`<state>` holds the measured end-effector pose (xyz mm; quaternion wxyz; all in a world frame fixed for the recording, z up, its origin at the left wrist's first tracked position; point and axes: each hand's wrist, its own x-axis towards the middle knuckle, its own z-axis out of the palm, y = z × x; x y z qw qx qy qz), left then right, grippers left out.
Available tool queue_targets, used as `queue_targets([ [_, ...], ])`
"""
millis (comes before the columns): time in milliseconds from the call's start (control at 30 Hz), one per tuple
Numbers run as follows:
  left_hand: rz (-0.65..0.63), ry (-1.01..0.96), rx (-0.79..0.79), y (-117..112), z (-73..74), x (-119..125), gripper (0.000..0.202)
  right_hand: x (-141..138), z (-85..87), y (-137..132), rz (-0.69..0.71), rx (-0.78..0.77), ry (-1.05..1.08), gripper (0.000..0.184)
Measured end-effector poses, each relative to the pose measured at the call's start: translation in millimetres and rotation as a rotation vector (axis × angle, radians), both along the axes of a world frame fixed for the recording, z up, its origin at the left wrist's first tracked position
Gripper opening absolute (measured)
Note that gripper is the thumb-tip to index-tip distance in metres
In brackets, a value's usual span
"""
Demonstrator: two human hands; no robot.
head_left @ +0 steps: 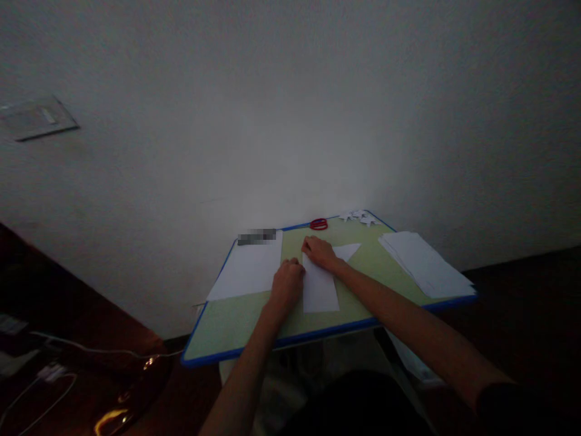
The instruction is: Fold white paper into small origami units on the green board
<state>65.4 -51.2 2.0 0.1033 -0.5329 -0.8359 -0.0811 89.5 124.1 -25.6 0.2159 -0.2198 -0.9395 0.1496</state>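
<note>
A white sheet of paper (320, 293), folded so that a pointed flap juts out to the right, lies on the small table in front of me. My right hand (319, 251) reaches over it, fingers curled and closed at its far left corner. Lower down, my left hand (288, 281) is closed at the paper's left edge, with its fingertips against that edge. Dim light hides the exact finger contact. Red-handled scissors (318, 224) rest beyond my right hand, near the table's back edge.
The green table (236, 330) has a blue rim and stands against a wall. On its left lies a large white sheet (254, 266) with a dark, blurred-out strip (256, 237) on top. A paper stack (424, 263) is at right; several small white paper pieces (361, 217) lie behind.
</note>
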Motion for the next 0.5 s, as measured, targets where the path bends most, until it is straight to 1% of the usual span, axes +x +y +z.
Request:
queue_targets([
  [400,-0.006,0.039,-0.040,-22.3,4.3,19.7,0.029,-0.2,-0.6,0.5,-0.006,-0.002,0.000,0.016],
  [500,-0.004,0.036,-0.037,-27.3,3.5,23.8,0.029,0.1,-1.1,0.6,-0.004,0.003,0.003,0.016],
])
